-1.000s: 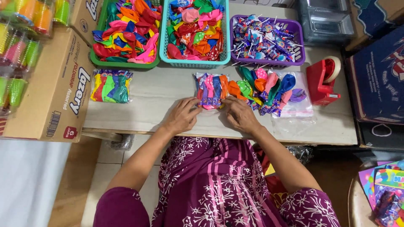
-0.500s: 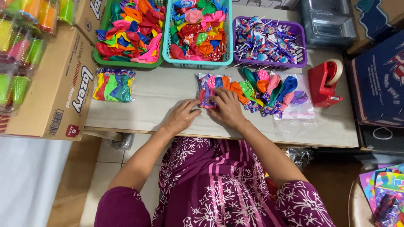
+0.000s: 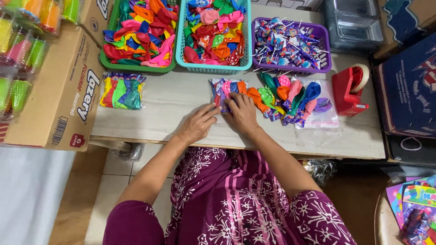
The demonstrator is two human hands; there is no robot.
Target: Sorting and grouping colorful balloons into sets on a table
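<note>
Both hands were pressed flat on a small clear packet of balloons on the counter; the right hand had been shifted left, beside the left hand, nothing gripped.

Light: I read bright, even, diffuse | Shadows: soft and short, faint under the left grip and right grip on the worktop | Glare: mild sheen on the plastic bag right of the grips | Focus: sharp around both grips | Edges: wide-angle bending at corners, floor below the grips dimmer.
</note>
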